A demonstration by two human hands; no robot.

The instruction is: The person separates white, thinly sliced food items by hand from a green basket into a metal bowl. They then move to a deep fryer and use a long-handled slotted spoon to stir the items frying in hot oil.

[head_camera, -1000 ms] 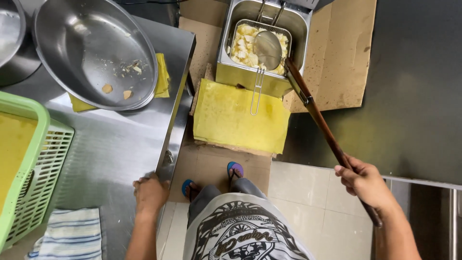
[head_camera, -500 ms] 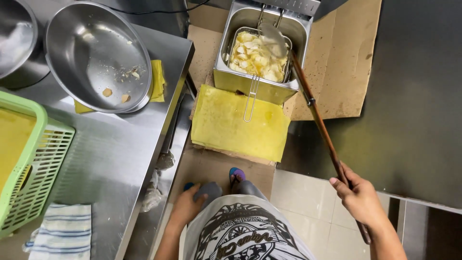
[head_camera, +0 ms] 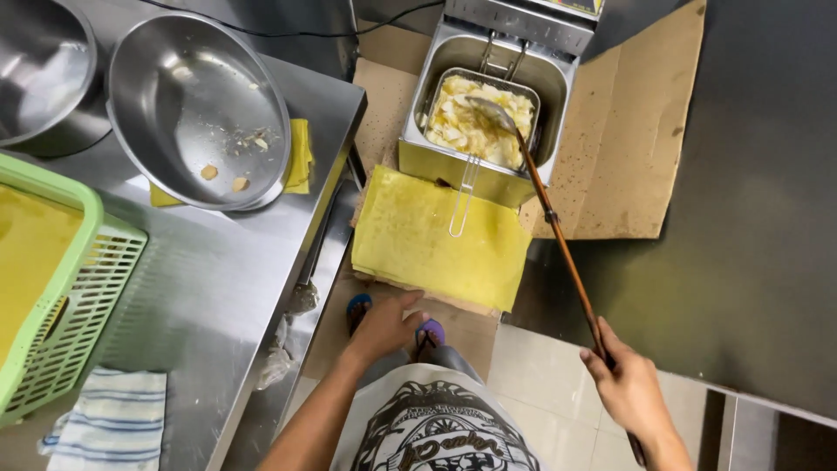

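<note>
My right hand [head_camera: 629,385] grips the lower end of a long wooden-handled skimmer [head_camera: 558,240]. Its metal head rests among pale yellow chips in the fry basket [head_camera: 479,122] of a steel deep fryer [head_camera: 488,96] on the floor. My left hand [head_camera: 384,327] hangs free with fingers apart, just below the front edge of a yellow-stained sheet [head_camera: 440,240] lying before the fryer. It holds nothing. My feet in sandals show under the left hand.
A steel counter [head_camera: 209,288] at left carries two big steel bowls [head_camera: 196,109], a yellow cloth, a green plastic basket [head_camera: 61,279] and a striped towel [head_camera: 109,432]. Cardboard [head_camera: 628,148] lines the floor around the fryer. Dark flooring lies at right.
My left hand has left the counter edge and swung right, in front of my body. The skimmer head has shifted within the fry basket. The camera view has tilted lower.
</note>
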